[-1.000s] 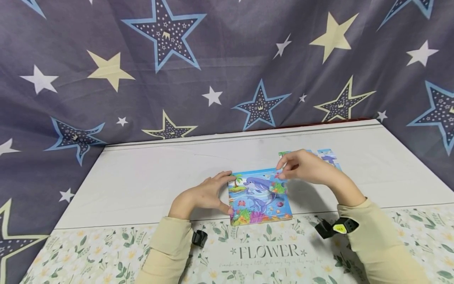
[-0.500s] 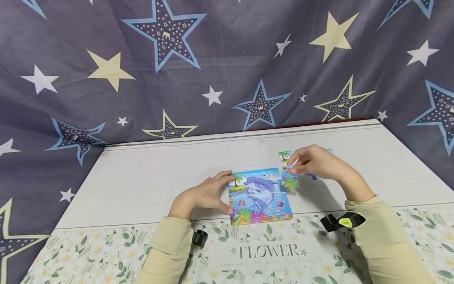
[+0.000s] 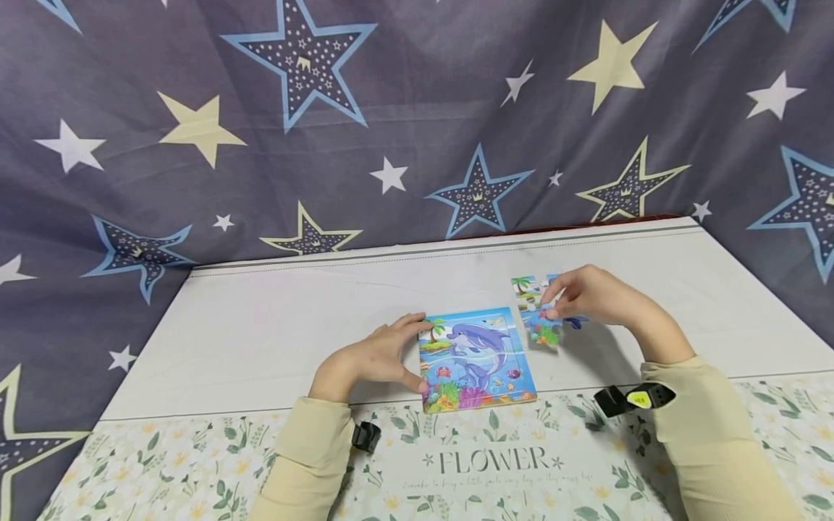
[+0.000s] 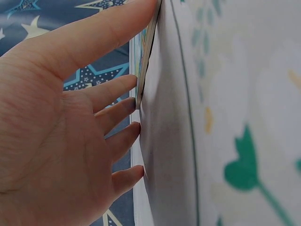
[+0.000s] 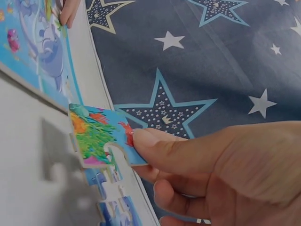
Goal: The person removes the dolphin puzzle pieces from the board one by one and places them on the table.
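Note:
A square dolphin puzzle board (image 3: 478,354) lies flat at the middle of the table. My left hand (image 3: 373,354) rests at its left edge, thumb on the lower corner and fingertips at the upper one. In the left wrist view the fingers (image 4: 113,92) are fairly straight against the board's thin edge. Right of the board, my right hand (image 3: 596,293) pinches a puzzle piece (image 5: 96,134) between thumb and fingers. Coral and a red crab are printed on it. The held piece is raised above other loose puzzle pieces (image 3: 523,284), partly hidden by the hand.
The white table surface (image 3: 293,318) stretches behind and beside the board. A floral mat with the word FLOWER (image 3: 493,461) covers the front. A dark star-patterned cloth (image 3: 391,108) hangs along the back and sides.
My right hand has moved right, carrying the puzzle piece from above the board's upper right corner to over the loose pieces. The left hand and board have stayed in place.

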Motion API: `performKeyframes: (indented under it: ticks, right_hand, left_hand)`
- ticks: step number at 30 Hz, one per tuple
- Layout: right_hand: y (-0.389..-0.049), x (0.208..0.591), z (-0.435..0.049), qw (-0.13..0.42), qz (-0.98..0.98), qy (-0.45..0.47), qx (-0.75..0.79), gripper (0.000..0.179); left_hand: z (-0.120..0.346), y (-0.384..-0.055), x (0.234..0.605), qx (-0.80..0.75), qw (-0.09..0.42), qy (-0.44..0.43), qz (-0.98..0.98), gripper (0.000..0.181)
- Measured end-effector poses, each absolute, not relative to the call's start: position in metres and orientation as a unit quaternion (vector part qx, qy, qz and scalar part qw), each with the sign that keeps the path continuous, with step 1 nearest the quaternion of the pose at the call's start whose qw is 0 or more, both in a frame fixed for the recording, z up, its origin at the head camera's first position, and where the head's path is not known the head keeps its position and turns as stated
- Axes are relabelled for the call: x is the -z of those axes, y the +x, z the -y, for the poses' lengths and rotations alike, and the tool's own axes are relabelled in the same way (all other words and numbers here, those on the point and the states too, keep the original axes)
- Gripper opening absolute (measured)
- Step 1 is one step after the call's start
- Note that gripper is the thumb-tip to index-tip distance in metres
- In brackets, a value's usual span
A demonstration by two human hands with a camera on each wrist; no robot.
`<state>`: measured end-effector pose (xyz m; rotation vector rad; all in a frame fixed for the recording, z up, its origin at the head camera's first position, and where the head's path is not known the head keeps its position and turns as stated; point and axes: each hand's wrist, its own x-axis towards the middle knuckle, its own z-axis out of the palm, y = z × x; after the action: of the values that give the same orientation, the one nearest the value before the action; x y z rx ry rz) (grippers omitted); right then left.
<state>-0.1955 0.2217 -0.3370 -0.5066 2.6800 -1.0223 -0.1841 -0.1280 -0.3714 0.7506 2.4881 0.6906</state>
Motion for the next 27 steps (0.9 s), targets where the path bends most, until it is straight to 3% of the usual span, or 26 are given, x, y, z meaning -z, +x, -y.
performKeyframes:
  ticks: [12, 27]
  right_hand:
    - [-0.198, 0.348, -0.218, 0.162, -0.917, -0.156, 0.329, 0.021]
    - [-0.198, 0.358, -0.215, 0.156, -0.924, -0.176, 0.303, 0.009]
  left_hand:
    - [0.128, -0.184, 0.371, -0.246, 0.224, 0.272, -0.903, 0.099]
    - [0.129, -0.184, 0.371, -0.245, 0.225, 0.274, -0.902, 0.099]
